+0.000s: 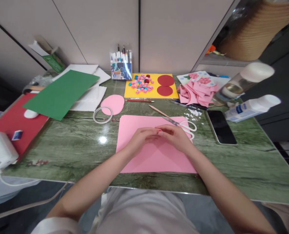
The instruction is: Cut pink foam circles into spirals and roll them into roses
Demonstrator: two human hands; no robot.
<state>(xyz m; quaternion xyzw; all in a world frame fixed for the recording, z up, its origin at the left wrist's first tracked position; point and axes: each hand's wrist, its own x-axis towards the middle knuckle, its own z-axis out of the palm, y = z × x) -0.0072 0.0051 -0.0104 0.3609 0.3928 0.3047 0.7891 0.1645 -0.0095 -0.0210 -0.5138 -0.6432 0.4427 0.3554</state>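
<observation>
Over a stack of pink paper (pixel 156 162), my left hand (pixel 143 136) and my right hand (pixel 175 136) meet at their fingertips. Pinched between them is a small pink paper roll (pixel 159 131), mostly covered by the fingers. White-handled scissors (pixel 183 125) lie beside my right hand, partly on the paper. A wooden pencil (pixel 157 110) points away just behind the hands. Farther back, a yellow sheet (pixel 153 94) carries many little pink, blue and dark red rolls (pixel 141 84) and two red paper circles (pixel 165 90).
Left: pink paper circles (pixel 115 103), a white ring (pixel 94 116), green sheet (pixel 61 94), red sheet (pixel 3 120) and white charger (pixel 0 151). Back: a marker pack (pixel 121 70). Right: pink paper scraps (pixel 198 92), a phone (pixel 221 127), a white glue bottle (pixel 250 109) and a clear bottle (pixel 237 85).
</observation>
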